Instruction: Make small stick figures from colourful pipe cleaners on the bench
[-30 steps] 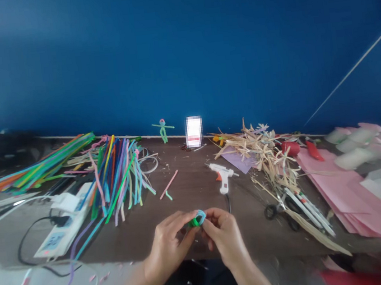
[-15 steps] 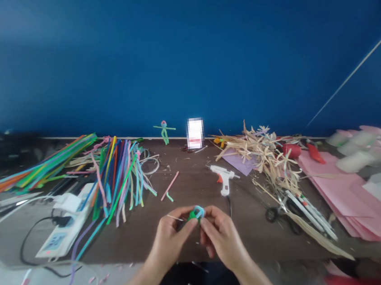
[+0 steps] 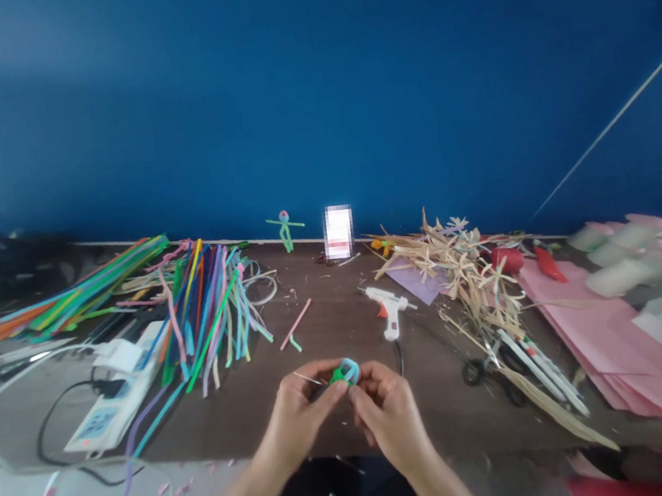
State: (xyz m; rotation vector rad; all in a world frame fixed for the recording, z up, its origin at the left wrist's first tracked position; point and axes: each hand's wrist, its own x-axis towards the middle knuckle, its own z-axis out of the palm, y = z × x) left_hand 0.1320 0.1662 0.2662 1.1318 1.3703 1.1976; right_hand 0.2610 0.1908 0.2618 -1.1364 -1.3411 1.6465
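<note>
Near the front edge of the dark table, my left hand (image 3: pixel 301 410) and my right hand (image 3: pixel 385 406) meet fingertip to fingertip. Between them is a small green and light blue pipe cleaner piece (image 3: pixel 347 371), its blue part curled into a loop. The left fingers pinch the green side; the right thumb and fingers close on the blue side. A thin pale stick or wire end (image 3: pixel 307 377) pokes out over my left fingers, and its other end is hidden. Just beyond my right hand lies a white glue gun (image 3: pixel 390 310) with an orange trigger.
Left are bundles of coloured pipe cleaners (image 3: pixel 205 316) and a power strip (image 3: pixel 102 422) with cables. A pipe cleaner figure (image 3: pixel 286 231) stands at the wall. Right are dried straw pieces (image 3: pixel 456 258), scissors (image 3: pixel 488 362) and pink sheets (image 3: pixel 592 339). A pink pipe cleaner piece (image 3: pixel 296 324) lies mid-table.
The blue loop now shows a little more openly above my fingertips, and my right fingers have shifted slightly. Both hands keep their hold; the table things lie as before.
</note>
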